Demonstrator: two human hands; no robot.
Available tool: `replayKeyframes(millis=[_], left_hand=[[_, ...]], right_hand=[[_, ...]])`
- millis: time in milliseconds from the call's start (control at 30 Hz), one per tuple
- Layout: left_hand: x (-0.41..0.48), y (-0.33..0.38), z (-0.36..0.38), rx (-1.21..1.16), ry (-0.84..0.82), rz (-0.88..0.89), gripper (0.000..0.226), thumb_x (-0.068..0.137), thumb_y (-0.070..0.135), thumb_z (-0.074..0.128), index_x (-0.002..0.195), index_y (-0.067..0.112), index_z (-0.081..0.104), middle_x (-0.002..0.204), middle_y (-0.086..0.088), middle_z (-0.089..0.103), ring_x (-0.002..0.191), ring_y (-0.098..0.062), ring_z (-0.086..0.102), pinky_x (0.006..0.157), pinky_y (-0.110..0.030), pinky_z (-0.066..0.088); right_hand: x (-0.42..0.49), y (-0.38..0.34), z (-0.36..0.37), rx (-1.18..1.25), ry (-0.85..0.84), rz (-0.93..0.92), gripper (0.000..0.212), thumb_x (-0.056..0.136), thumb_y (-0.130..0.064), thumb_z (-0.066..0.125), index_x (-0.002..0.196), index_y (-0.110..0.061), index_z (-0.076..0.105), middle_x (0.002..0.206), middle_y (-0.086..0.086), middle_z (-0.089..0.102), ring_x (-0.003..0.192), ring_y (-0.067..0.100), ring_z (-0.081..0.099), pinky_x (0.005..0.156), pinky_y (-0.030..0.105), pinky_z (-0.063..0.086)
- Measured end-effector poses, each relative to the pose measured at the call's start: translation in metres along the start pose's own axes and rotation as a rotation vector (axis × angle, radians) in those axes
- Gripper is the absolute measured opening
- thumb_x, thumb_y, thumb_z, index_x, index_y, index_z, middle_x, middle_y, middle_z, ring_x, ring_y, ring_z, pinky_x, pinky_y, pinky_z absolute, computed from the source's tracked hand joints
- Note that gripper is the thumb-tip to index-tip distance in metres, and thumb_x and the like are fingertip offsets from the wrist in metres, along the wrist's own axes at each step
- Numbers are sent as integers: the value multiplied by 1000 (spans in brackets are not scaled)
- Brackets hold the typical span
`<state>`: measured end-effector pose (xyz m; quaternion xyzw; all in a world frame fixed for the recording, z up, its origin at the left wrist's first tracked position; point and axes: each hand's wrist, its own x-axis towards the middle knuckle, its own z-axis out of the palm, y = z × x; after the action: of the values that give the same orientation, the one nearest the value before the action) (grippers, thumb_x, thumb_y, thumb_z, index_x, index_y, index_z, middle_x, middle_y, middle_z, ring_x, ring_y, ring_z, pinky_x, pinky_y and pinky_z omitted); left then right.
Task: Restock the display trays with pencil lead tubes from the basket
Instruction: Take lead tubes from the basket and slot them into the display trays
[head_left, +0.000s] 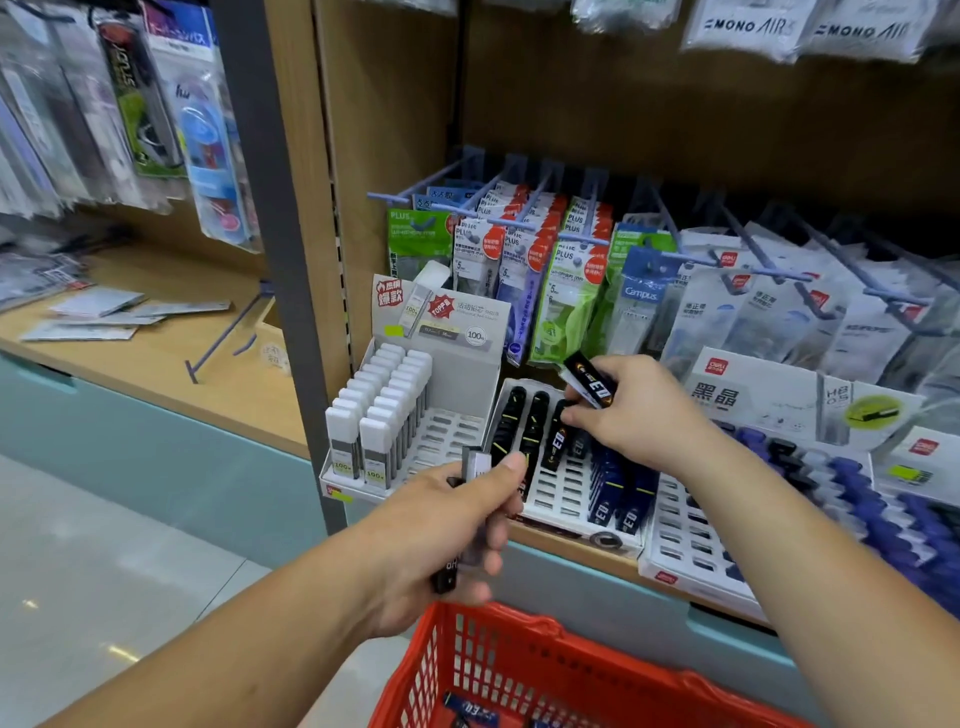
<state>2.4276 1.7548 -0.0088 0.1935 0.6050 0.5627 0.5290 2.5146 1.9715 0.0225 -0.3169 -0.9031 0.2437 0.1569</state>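
My right hand holds a black lead tube marked "E0" above the middle white display tray, its fingertips touching a black tube standing in a slot. Black tubes fill the tray's back left rows and blue ones the right. My left hand grips a bundle of several dark and clear tubes in front of the tray. Below, the red basket holds a few blue tubes.
A left tray holds white-capped tubes in two rows. A right tray carries blue and black tubes. Packaged goods hang on hooks behind. The wooden shelf edge runs under the trays.
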Motion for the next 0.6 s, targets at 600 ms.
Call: replayKeyframes(millis=[600], left_hand=[[0, -6, 3, 120, 53, 69, 44, 88, 48, 78, 78, 18, 46, 61, -2, 42, 52, -16, 40, 46, -27, 26]], right_hand=[[-7, -2, -4, -103, -201, -33, 7, 91, -26, 73, 86, -21, 74, 71, 4, 71, 66, 24, 66, 65, 40, 56]])
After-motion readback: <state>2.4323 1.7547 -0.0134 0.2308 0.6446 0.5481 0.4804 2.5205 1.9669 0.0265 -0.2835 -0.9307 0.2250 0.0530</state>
